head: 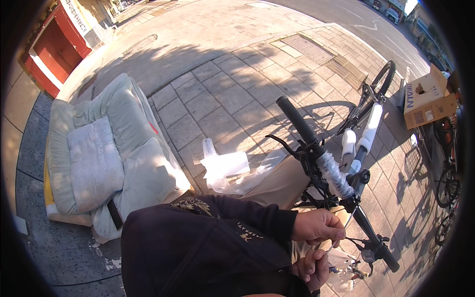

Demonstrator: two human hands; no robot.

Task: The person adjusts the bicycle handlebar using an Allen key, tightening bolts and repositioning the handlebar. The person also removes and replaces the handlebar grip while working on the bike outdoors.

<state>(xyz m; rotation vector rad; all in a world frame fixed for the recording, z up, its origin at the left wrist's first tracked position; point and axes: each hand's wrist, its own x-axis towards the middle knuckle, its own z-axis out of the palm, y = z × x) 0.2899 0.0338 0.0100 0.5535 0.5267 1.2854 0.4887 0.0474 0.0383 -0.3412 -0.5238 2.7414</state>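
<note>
My left hand (321,225) pinches a thin pale strand (347,219), perhaps a cable or tie, between thumb and fingers beside the bicycle stem. Just below it, my right hand (312,268) has its fingers curled on the strand's lower part. The strand runs up to the middle of the black handlebar (365,222), which slants past both hands. Clear plastic film wraps part of the bar (334,176). A rubber grip (297,118) and a brake lever (281,144) are at its upper end. White foam (371,126) covers the frame tube.
A cushioned sofa (96,159) stands at the left with a dark phone-like object (114,214) on it. White foam sheet (226,163) and clear film lie on the paving. Below the handlebar is a bag (343,265) with small items. A cardboard box (426,96) and other bicycles (447,189) are at the right.
</note>
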